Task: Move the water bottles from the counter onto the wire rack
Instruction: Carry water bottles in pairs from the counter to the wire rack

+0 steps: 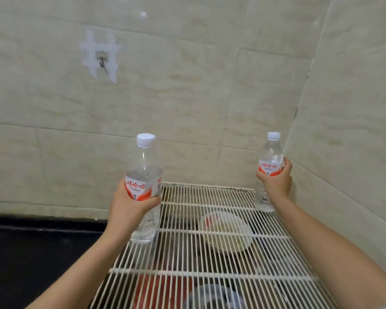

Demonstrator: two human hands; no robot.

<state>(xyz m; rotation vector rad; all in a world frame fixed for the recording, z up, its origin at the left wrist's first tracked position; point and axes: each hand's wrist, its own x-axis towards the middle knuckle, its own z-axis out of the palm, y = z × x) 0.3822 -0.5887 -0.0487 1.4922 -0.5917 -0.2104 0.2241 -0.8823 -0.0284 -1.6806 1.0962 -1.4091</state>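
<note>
Holding two clear plastic water bottles with white caps and red labels, both hands are wrapped tight around the labels. The left bottle in the left hand is at the white wire rack's left edge; the right bottle in the right hand is at its far right corner. Water makes them feel heavy, and thin sides can squash, so the middle should be held.

between our left hand and right hand the wire rack lies bare on top, open to pass over. just past our right hand the side wall closes in, and the back wall stands beyond both. left of our left hand the dark counter is open.
</note>
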